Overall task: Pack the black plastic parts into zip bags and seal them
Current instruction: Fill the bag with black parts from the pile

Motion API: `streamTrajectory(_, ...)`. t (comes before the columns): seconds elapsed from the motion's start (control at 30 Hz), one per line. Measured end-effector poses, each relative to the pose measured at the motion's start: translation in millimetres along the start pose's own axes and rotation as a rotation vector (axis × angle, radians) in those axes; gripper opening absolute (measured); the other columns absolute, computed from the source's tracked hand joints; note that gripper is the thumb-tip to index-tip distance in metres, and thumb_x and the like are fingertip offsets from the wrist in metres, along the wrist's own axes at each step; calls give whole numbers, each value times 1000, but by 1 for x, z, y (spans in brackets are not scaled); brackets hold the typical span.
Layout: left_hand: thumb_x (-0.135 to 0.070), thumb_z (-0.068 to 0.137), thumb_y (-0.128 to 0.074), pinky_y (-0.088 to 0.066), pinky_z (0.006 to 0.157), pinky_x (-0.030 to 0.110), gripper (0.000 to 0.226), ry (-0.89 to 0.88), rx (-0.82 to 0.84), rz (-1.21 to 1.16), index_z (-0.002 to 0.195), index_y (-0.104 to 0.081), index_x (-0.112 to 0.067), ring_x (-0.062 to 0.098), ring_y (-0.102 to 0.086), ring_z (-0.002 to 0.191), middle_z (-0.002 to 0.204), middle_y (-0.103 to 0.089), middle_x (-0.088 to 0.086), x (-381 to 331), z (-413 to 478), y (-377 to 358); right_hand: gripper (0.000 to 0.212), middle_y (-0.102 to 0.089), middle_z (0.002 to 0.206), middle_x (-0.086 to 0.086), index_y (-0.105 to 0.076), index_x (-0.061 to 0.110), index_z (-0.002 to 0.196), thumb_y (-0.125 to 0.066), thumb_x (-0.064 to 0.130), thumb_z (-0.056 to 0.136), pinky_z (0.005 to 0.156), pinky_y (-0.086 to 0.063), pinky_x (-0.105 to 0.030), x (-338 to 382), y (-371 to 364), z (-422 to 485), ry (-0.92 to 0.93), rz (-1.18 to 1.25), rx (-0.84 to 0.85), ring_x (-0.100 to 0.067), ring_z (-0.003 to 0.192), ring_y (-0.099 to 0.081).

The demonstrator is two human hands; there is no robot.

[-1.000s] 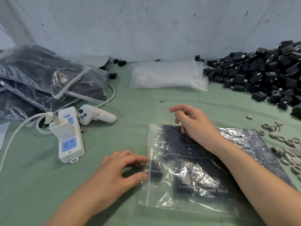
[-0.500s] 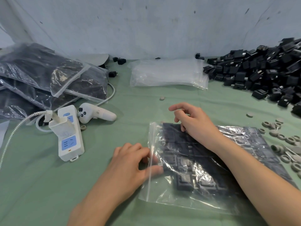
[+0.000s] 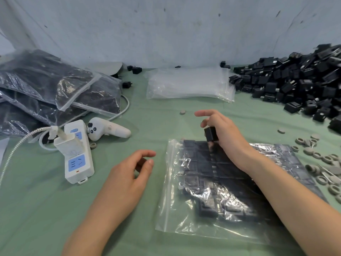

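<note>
A clear zip bag lies flat on the green table in front of me, its zip edge to the left, with rows of black plastic parts inside. My right hand hovers over the bag's far left corner and grips one loose black part between thumb and fingers. My left hand floats just left of the bag with its fingers loosely curled, apart from the plastic; I see nothing in it. A big heap of loose black parts fills the far right.
A stack of empty zip bags lies at the back centre. Filled bags are piled at the far left. A white power strip and a white controller sit left of my hands. Grey rubber rings are scattered on the right.
My left hand has drawn back leftward off the bag's zip edge. My right hand has lifted from the top of the bag and now holds a black part.
</note>
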State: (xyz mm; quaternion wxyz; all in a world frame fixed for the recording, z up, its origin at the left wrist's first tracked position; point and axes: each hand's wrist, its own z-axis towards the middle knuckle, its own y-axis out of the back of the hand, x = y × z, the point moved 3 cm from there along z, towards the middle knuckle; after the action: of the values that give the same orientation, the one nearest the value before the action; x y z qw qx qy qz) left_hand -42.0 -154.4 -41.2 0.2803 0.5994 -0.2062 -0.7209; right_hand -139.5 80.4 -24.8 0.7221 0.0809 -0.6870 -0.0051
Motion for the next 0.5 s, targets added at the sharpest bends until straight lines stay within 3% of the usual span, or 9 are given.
streamTrajectory(0.1, -38, 95, -55, -43, 62, 13, 14, -14, -95, -80, 103, -63, -46, 12, -59, 75, 86, -66, -15, -8, 4, 3, 40, -60, 98, 5, -71, 38, 106, -46, 24, 78, 71, -44, -33, 5, -3, -1, -12, 127, 102, -15, 79, -55)
streamTrajectory(0.2, -34, 95, -57, -47, 68, 18, 14, -38, -132, -197, 103, -66, -42, 12, -63, 79, 87, -68, -12, -21, 8, 4, 36, -62, 108, 2, -66, 35, 118, -58, 20, 86, 70, -50, -24, 12, -12, -6, 18, 133, 210, -8, 86, -64)
streamTrajectory(0.33, -40, 92, -55, -46, 66, 11, 19, -59, -55, -348, 107, -67, -37, 8, -64, 75, 88, -69, -9, -36, 9, -3, 48, -60, 114, 2, -56, 40, 127, -76, 22, 87, 79, -57, -28, 18, -29, -16, 142, -12, 339, -9, 92, -67)
streamTrajectory(0.5, -47, 89, -52, -48, 67, 14, 28, -47, 0, -492, 108, -63, -30, 10, -67, 74, 87, -71, -6, -39, 9, -9, 56, -67, 113, 8, -53, 44, 126, -79, 17, 85, 88, -55, -27, 27, -43, -24, 298, -106, 364, -4, 107, -66)
